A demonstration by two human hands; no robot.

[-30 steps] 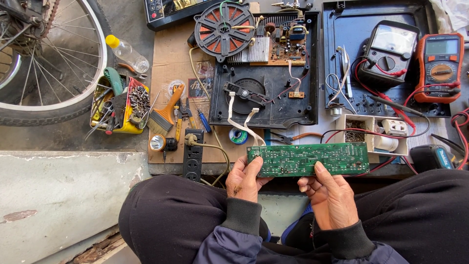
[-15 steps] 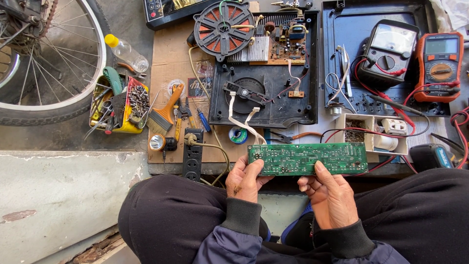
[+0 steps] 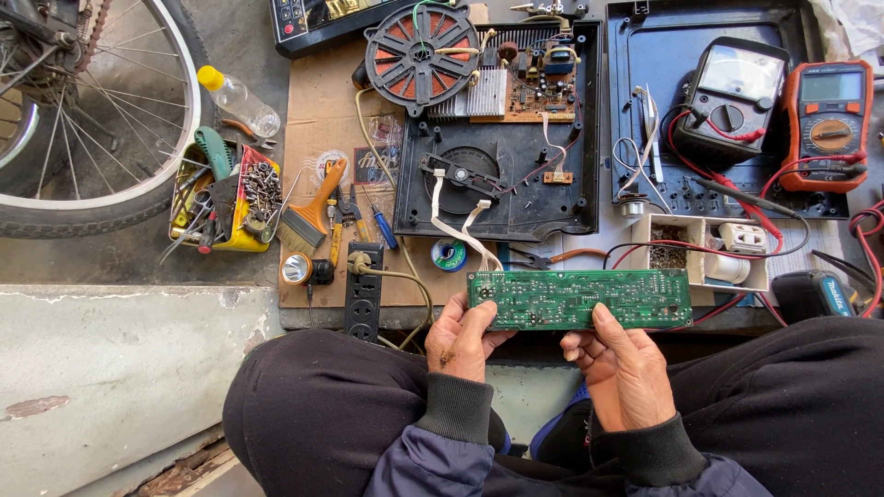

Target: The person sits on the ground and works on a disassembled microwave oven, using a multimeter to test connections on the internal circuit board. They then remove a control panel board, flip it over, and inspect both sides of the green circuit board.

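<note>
The person sits low with knees spread, both hands raised in front of the bench (image 3: 322,138), holding a long green circuit board (image 3: 580,299) level between them, solder side up. The left hand (image 3: 460,336) has its fingers closed around the board's left end, thumb lying on top near the corner; the right hand (image 3: 622,364) grips the lower edge toward the right, thumb pressed on the face and the other fingers curled underneath. Two white ribbon cables (image 3: 456,225) run from the board's upper left edge back into the opened black appliance housing (image 3: 497,179) just beyond it, where a round red-and-black coil (image 3: 422,57) and a second board with a finned heat sink (image 3: 511,87) sit at the far end. To the right lie a black analogue meter (image 3: 732,97) and an orange digital meter (image 3: 829,124) with red leads trailing toward the board. On the left stand a yellow tray of screws and small tools (image 3: 221,198), an orange-handled brush (image 3: 313,207), a black power strip (image 3: 364,290) and a bicycle wheel (image 3: 92,120) on the floor.
</note>
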